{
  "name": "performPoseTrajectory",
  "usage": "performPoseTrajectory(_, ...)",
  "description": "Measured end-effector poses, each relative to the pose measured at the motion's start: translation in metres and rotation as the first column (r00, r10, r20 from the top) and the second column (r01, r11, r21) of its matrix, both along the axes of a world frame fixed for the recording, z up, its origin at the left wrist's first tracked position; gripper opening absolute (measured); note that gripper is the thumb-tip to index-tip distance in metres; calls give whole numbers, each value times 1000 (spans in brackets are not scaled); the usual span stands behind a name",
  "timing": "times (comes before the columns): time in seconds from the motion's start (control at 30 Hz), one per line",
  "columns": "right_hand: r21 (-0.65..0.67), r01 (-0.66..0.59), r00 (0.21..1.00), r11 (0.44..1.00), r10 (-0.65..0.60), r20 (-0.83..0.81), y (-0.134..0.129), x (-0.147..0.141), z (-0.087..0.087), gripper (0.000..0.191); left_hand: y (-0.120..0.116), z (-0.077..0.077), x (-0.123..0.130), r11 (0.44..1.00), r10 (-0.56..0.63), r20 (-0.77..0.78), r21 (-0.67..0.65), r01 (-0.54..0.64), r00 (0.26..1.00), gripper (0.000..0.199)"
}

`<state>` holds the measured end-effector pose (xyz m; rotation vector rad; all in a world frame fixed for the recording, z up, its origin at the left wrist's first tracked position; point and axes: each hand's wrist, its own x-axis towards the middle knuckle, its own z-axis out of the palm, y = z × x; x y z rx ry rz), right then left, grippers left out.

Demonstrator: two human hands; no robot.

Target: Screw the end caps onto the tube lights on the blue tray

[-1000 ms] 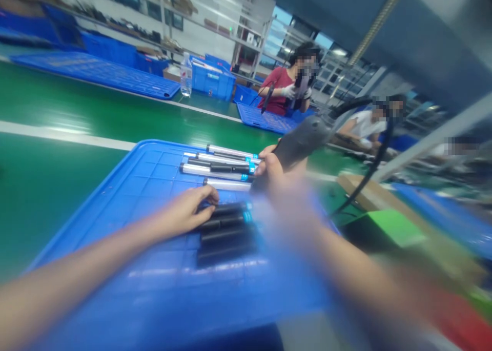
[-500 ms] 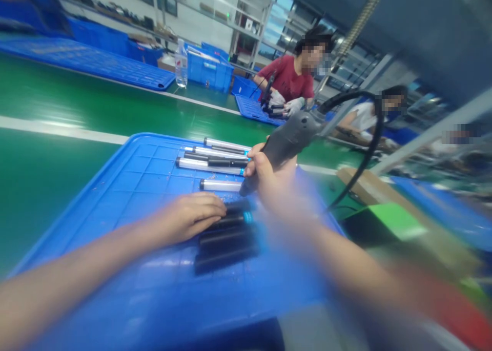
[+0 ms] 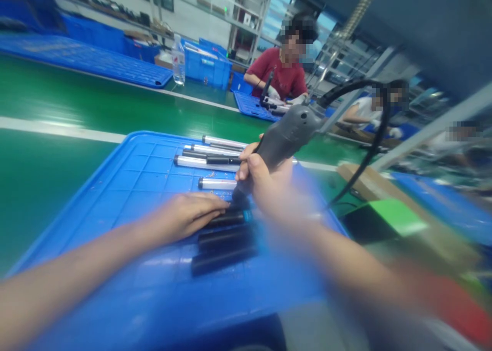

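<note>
My right hand (image 3: 265, 182) is wrapped round a dark grey electric screwdriver (image 3: 288, 133), with a black cable (image 3: 374, 141) arching from its rear. The tool's tip points down at the black tube under my left fingertips; the exact contact is blurred. My left hand (image 3: 194, 210) has its fingers and thumb closed on that tube, which they largely hide. Nearer me lie several more black tubes (image 3: 225, 237), side by side and smeared by motion. Beyond my hands are several silver tubes (image 3: 217, 183) with black ends, one carrying a slim black piece (image 3: 223, 160) on top.
Everything lies on a large blue plastic lid (image 3: 134, 182) over a green surface (image 3: 77, 105). A green box (image 3: 397, 219) and cardboard (image 3: 357, 177) sit at right. Across stand a water bottle (image 3: 178, 61), a blue crate (image 3: 207, 64) and a person in a red shirt (image 3: 279, 74) wearing gloves.
The screwdriver in my right hand has moved slightly left and down, bringing its tip to the tube by my left fingertips. My left hand stays nearly in place.
</note>
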<state>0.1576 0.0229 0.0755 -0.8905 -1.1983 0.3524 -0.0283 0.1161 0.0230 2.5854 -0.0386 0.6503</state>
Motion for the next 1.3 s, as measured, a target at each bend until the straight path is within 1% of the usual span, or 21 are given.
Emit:
performPoseTrajectory(0.1,-2,13,1000,1000,-13,13,0,0,-2,31,-1,0,1,1000,-7,17,12,7,1000,32)
performPoseTrajectory(0.23,14,2,1000,1000,-2,3,-1,-1,-1,29,-1,1,2,999,-15,36,39,13,999,32)
performPoseTrajectory(0.33,-43,32,999,999,-32,-7,-2,-6,3,29,0,0,2,999,-25,39,49,23,999,31)
performPoseTrajectory(0.43,-105,72,997,992,-72,-2,-1,-13,7,36,2,-1,2,998,-35,50,52,32,998,31)
performPoseTrajectory(0.57,-79,45,999,996,-46,-14,2,-17,8,39,2,-3,2,998,-50,66,46,47,997,29)
performPoseTrajectory(0.67,-111,29,999,993,-33,-41,2,-13,9,34,1,-4,3,998,-49,76,30,47,996,28)
performPoseTrajectory(0.73,-75,-3,998,997,-1,-55,3,-10,11,26,1,-4,3,1000,-11,77,0,11,997,26)
performPoseTrajectory(0.8,12,-41,997,999,41,-60,4,-10,13,23,1,-4,4,996,78,99,-44,-74,992,23)
performPoseTrajectory(0.87,55,-70,996,996,72,-51,5,-13,16,24,3,-4,5,986,155,125,-76,-146,980,26)
performPoseTrajectory(0.93,52,-111,993,992,113,-31,6,-19,18,26,5,-3,6,985,166,125,-75,-158,978,27)
performPoseTrajectory(1.0,57,-163,986,985,164,-15,8,-24,19,25,8,-3,6,986,160,75,-48,-157,984,30)
performPoseTrajectory(1.07,89,-191,981,977,193,-11,11,-25,19,22,11,-3,5,980,199,13,-19,-199,980,34)
performPoseTrajectory(1.1,109,-180,983,978,183,-15,13,-22,19,21,12,-3,5,971,237,-8,-4,-237,971,34)
performPoseTrajectory(1.17,143,-109,993,984,114,-26,15,-12,18,21,15,-3,6,948,317,-43,22,-316,947,36)
performPoseTrajectory(1.23,159,-2,1000,987,5,-23,15,3,18,27,17,-4,8,928,371,-106,32,-370,922,45)
performPoseTrajectory(1.3,139,108,994,984,-108,-7,12,19,19,31,20,-5,11,920,390,-194,32,-391,900,50)
